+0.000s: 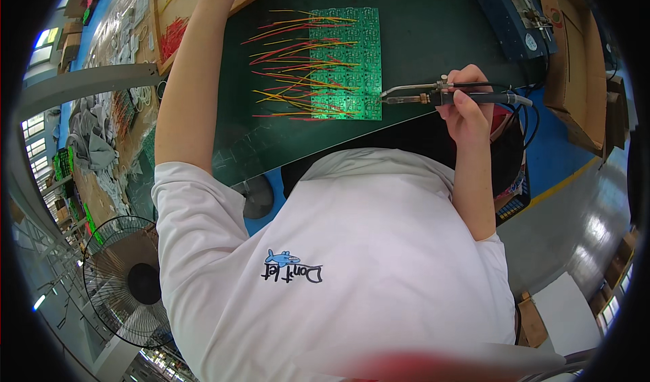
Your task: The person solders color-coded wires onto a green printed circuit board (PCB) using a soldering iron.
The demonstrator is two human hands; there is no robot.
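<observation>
My right hand (467, 101) grips a soldering iron (440, 96) by its black handle. The metal tip lies at the right edge of a green circuit board panel (355, 43). Several red and yellow wires (291, 64) stick out to the left from the panel. The panel lies flat on a dark green work table (433, 30). My left forearm (196, 64) stretches up toward a wooden tray of red and yellow wires (170, 33) at the top left. The left hand itself is cut off by the top edge of the view.
A blue device (514, 13) and brown cardboard boxes (575, 64) stand at the table's right end. The iron's black cable (531, 121) hangs down by the right hand. A floor fan (128, 280) stands at the lower left. Grey cloth and clutter lie far left.
</observation>
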